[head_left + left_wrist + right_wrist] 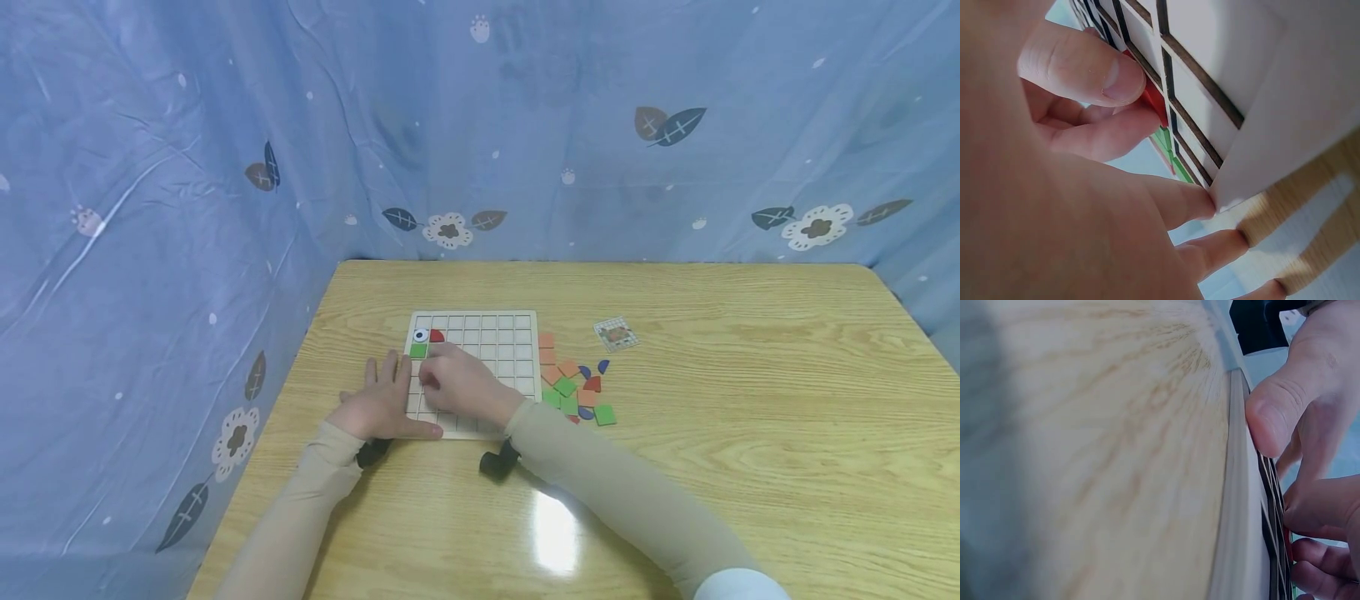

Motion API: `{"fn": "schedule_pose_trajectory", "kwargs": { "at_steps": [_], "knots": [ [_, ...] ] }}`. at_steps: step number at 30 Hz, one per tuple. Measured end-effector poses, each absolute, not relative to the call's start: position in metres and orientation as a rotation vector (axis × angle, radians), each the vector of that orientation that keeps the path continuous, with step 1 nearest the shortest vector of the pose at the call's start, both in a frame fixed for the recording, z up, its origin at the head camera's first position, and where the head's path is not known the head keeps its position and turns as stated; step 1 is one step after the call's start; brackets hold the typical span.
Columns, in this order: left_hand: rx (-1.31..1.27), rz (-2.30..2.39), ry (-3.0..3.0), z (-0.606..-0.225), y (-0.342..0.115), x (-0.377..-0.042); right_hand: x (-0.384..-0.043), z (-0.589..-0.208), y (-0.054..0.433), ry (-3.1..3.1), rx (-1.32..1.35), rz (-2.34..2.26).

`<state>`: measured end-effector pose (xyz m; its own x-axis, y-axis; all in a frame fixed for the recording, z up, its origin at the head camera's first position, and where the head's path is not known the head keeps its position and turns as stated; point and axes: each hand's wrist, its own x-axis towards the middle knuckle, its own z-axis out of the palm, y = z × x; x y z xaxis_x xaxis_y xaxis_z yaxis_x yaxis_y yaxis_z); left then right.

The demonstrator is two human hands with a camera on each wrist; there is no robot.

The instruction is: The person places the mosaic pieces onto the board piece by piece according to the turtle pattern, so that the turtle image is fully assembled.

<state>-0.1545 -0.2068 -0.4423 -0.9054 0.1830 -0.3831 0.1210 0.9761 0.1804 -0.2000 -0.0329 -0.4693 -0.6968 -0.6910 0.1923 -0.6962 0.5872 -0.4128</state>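
A white gridded board lies on the table. In its upper left sit a white disc with a black eye mark, a red quarter-round piece and a green square. My left hand is spread over the board's left edge, its thumb along the front edge. Reaching across the board, my right hand has thumb and forefinger pressed together. Between those fingertips the left wrist view shows a red piece pinched right at the grid. The right hand hides several cells in the head view.
Right of the board lie loose orange squares, green squares, blue half-rounds and red pieces. A small picture card rests behind them. Blue patterned curtain hangs behind and left of the table.
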Motion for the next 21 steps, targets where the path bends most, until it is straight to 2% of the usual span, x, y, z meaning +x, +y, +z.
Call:
{"fn": "schedule_pose_trajectory", "kwargs": {
  "at_steps": [21],
  "knots": [
    [0.212, 0.211, 2.714, -0.4414, -0.2055, -0.1537, -0.1965, -0.4627, -0.024, -2.833, 1.253, 0.698]
  ]
}}
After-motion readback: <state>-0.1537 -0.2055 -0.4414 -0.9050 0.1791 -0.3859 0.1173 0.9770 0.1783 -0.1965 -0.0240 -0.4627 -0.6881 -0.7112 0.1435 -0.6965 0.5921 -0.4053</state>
